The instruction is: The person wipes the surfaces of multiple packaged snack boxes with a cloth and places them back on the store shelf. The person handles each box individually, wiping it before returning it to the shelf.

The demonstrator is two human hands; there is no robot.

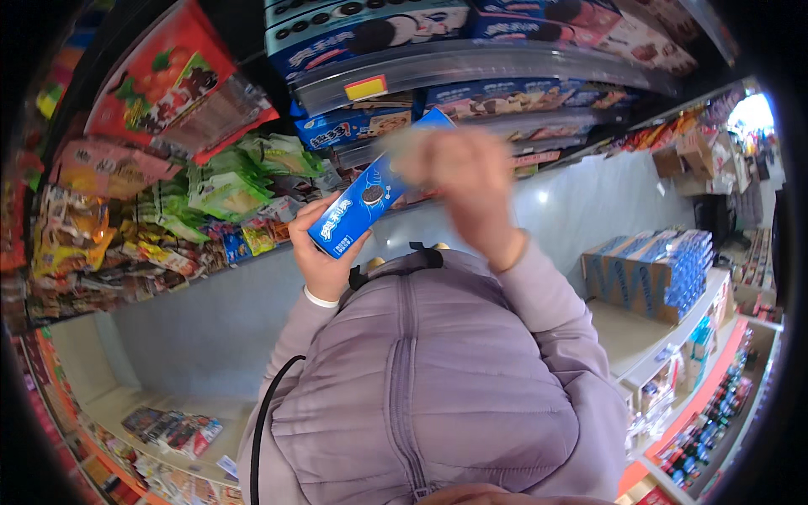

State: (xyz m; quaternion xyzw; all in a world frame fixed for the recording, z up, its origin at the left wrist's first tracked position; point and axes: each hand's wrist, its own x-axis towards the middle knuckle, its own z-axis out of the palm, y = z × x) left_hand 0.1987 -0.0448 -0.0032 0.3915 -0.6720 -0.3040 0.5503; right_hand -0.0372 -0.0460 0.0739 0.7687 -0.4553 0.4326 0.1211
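Note:
A long blue Oreo cookie box [366, 196] is held at a slant in front of my purple quilted jacket. My left hand [325, 252] grips its lower end, thumb on one side and fingers on the other. Over the upper part of the box is my right hand [464, 177], blurred by motion; a pale, blurred thing may be at its fingers, and whether it touches the box I cannot tell. Behind them, more Oreo boxes [379, 38] stand on a shelf with a clear plastic front rail [480, 68] and a yellow price tag [366, 88].
Bagged snacks [233, 186] hang and lie on the shelves at the left. A stacked carton pack [644, 271] stands on a white counter [622, 334] at the right. Open cardboard boxes [697, 154] are farther back. Small packages [173, 429] lie on a low shelf at the lower left.

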